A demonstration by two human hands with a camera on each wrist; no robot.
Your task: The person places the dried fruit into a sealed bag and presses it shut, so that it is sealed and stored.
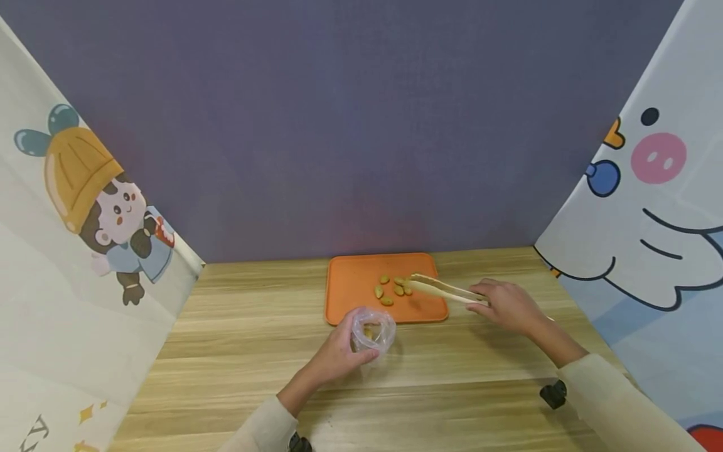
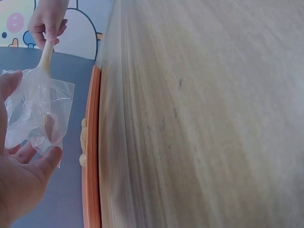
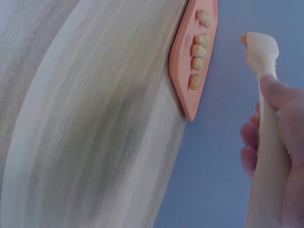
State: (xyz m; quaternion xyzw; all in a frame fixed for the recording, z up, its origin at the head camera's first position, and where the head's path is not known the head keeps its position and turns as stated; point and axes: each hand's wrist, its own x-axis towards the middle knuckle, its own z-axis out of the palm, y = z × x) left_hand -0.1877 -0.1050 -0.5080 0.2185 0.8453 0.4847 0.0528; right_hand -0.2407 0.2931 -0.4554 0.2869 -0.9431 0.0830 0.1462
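My left hand (image 1: 337,353) holds a clear plastic bag (image 1: 388,334) by its sides, mouth upward, just in front of an orange tray (image 1: 351,279). Inside the bag is at least one small brownish piece (image 2: 48,126). My right hand (image 1: 508,306) grips cream-coloured tongs (image 1: 443,291), whose tips are above the tray's right half. At those tips the right wrist view shows a small tan piece (image 3: 243,39), apparently pinched between them. Several yellow-brown, nut-like pieces (image 1: 386,301) lie on the tray; their exact kind is unclear.
The tray rests on a wood-grain table (image 1: 254,333), near its back edge. Behind stands a grey-blue panel (image 1: 361,125). Printed cartoon panels (image 1: 672,207) flank the table on both sides.
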